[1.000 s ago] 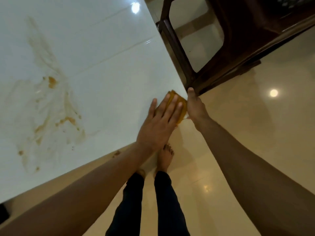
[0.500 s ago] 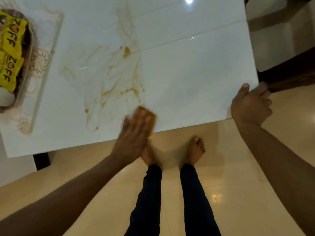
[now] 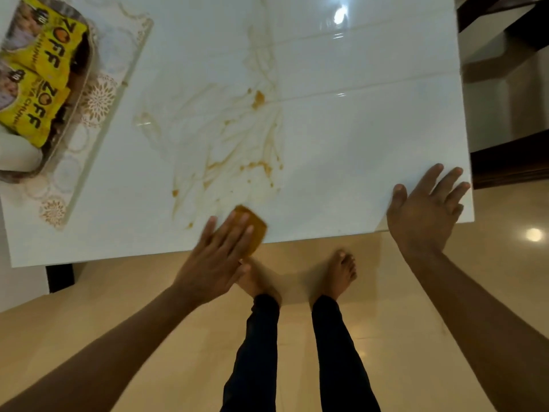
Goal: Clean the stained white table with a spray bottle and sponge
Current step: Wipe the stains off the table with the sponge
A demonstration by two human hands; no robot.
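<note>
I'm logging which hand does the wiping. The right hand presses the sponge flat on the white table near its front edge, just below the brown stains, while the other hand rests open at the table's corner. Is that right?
Not quite: it is the left hand that presses the sponge flat on the white table near its front edge, just below the brown stains. The right hand is the open one at the corner. The head view shows this.

Left hand (image 3: 217, 257) presses sponge (image 3: 252, 227) — stained table (image 3: 356, 144).

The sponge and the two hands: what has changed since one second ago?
The left hand has slid the sponge from the table's right corner leftward along the near edge, to the brown stains. The right hand has left the sponge and now lies open at the corner. The stains are unchanged.
</note>
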